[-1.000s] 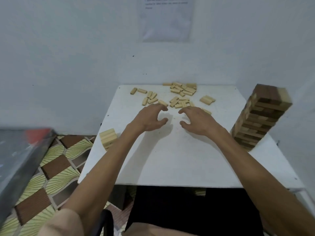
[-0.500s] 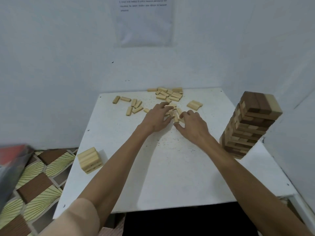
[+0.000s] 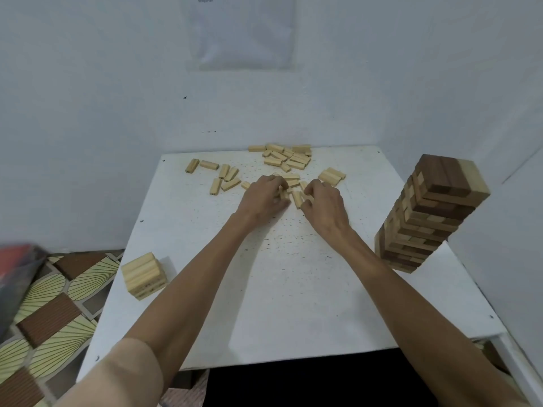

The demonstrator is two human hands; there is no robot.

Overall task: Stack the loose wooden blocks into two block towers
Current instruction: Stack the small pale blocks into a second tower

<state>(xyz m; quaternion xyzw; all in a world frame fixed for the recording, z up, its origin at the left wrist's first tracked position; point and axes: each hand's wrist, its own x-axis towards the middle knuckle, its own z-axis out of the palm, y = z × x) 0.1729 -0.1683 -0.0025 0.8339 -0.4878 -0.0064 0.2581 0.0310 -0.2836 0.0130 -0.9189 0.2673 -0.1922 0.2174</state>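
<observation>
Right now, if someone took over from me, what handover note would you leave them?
Left hand and right hand: both on the table, fingers gathering loose blocks between them; whether either grips one is unclear.
Tall tower stands at the right edge, mixed dark and light wood.
Short stack sits at the near left edge, only a few layers high.
More loose blocks lie scattered along the far side.
Left: build up the short stack with the loose blocks.
</observation>
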